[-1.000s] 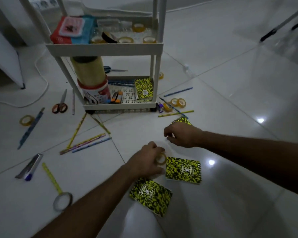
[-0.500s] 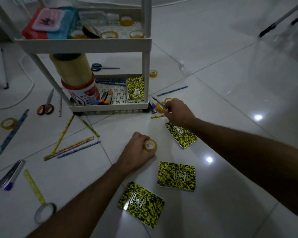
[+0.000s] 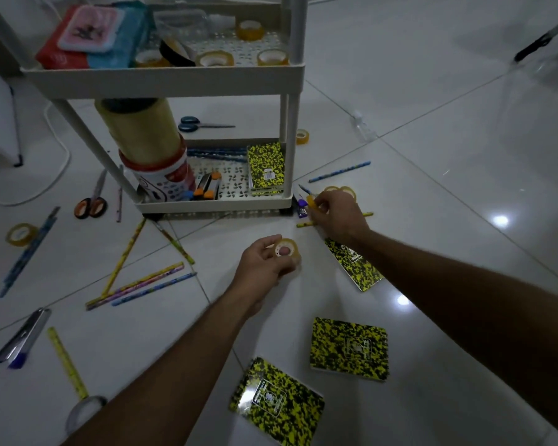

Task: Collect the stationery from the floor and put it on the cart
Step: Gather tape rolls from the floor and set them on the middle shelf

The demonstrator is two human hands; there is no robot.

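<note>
Beside the cart's lower corner, your right hand pinches a small yellow item, seemingly a tape roll, among two more rolls and a pencil on the floor. Your left hand grips a tape roll, one finger through its core. Secure the right pinch before lifting, clear the pencil, then set both rolls on the top shelf beside those already there.

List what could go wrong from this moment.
The left hand grips a tape roll loosely by its core; it might slip. The right hand reaches into clutter by the cart and could scatter the pencil. The notebook under that forearm may get dragged.
</note>
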